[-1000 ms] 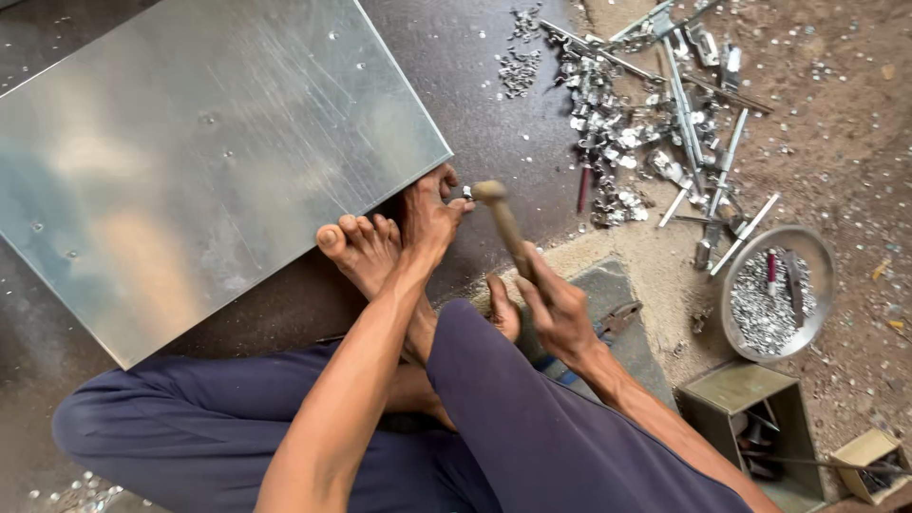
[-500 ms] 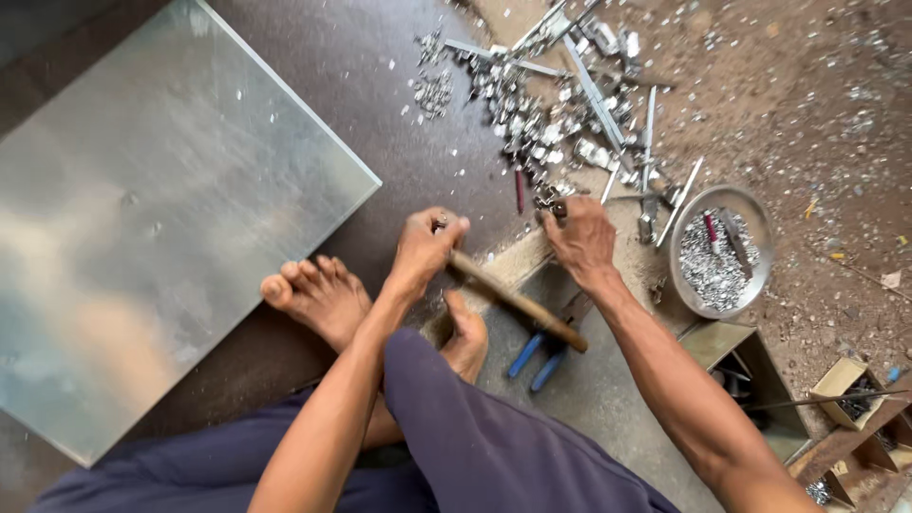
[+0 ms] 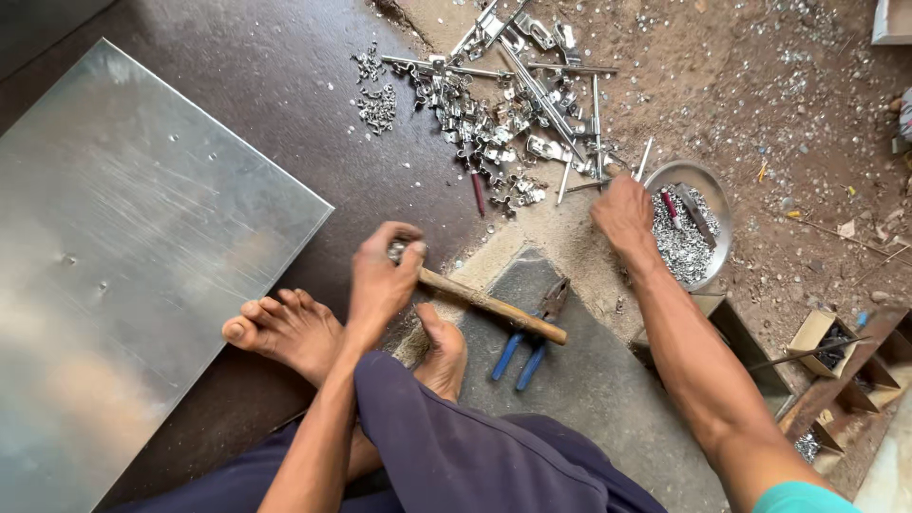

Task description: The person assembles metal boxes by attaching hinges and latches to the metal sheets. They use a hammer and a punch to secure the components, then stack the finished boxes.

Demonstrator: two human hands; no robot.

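1 round metal bowl (image 3: 722, 233) on the dirt floor holds small silvery fasteners and 2 red-handled tools. 1 open cardboard box (image 3: 825, 334) at right holds dark parts, too small to identify. Left hand (image 3: 382, 277): fingers curled shut around the head end of 1 wooden-handled hammer (image 3: 489, 304), which lies across a grey slab beside 1 pair of blue-handled pliers (image 3: 532, 332). Right hand (image 3: 624, 213): at the bowl's left rim, fingers bent; its hold cannot be told. 1 metal sheet (image 3: 133, 266) lies left.
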